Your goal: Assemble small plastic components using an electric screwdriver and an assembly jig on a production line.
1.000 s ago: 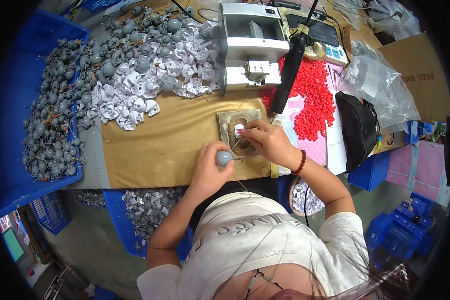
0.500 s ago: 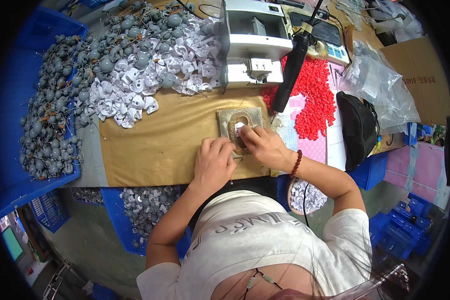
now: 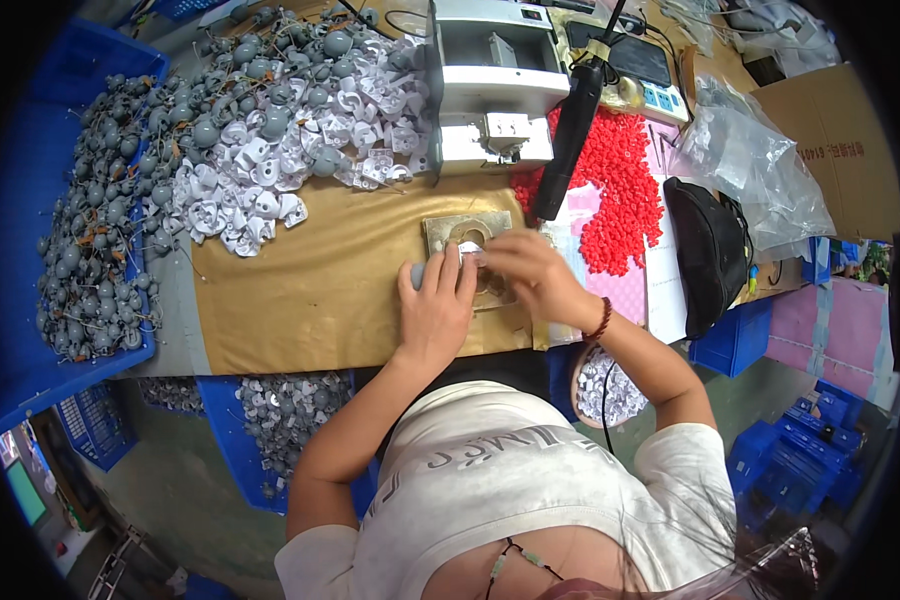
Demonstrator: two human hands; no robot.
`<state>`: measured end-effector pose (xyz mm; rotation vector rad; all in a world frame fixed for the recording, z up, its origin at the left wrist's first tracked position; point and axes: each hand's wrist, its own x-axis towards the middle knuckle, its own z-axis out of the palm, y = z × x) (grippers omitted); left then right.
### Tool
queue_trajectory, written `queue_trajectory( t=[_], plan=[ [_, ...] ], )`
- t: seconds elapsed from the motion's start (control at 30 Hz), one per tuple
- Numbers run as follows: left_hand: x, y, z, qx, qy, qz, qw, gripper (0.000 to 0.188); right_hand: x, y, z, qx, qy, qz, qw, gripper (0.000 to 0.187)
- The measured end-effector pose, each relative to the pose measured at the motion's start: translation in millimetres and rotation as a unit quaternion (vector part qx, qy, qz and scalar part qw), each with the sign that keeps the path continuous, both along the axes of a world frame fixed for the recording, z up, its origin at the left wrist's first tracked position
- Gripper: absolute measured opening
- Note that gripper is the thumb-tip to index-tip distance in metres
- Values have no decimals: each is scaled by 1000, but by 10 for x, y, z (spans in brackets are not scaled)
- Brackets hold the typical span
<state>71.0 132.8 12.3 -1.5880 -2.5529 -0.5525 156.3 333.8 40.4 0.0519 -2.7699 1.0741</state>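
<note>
My left hand (image 3: 437, 310) is closed around a grey rounded part (image 3: 417, 275), part of which shows between thumb and fingers. By its fingertips a small white plastic piece (image 3: 469, 248) sits over the metal fixture block (image 3: 438, 234), which has an oval recess. From the right, my right hand (image 3: 545, 280) reaches over the block, its fingers drawn together close to the white piece. Blur and the angle hide what those fingertips hold, if anything.
White plastic parts (image 3: 255, 175) and grey balls with wires (image 3: 335, 44) are heaped at the far left, beside a blue bin (image 3: 10, 260). A metal machine (image 3: 500, 85), a black wand-like tool (image 3: 573, 140), red pieces (image 3: 625, 200) and a black pouch (image 3: 708, 260) stand beyond and right.
My left hand has moved slightly right and up to the white piece, with the grey part now showing in it. My right hand has lifted a little off the fixture.
</note>
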Motion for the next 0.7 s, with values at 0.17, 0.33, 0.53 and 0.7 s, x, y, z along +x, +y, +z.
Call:
queue_trajectory(
  t=[0.17,0.33,0.53,0.7],
  plan=[
    [-48,0,-31,5,-14,-4,1000,52,183,368,96,-110,-55,-50,991,41],
    [-138,9,-51,23,-36,-14,999,53,290,176,-164,52,-30,-29,998,34],
    [-188,4,-46,31,-42,-19,998,48,139,-56,-308,-146,108,-233,955,30],
    [-201,-5,-50,28,-46,-22,998,46,-76,-71,-331,-550,90,-199,806,27]
  ],
)
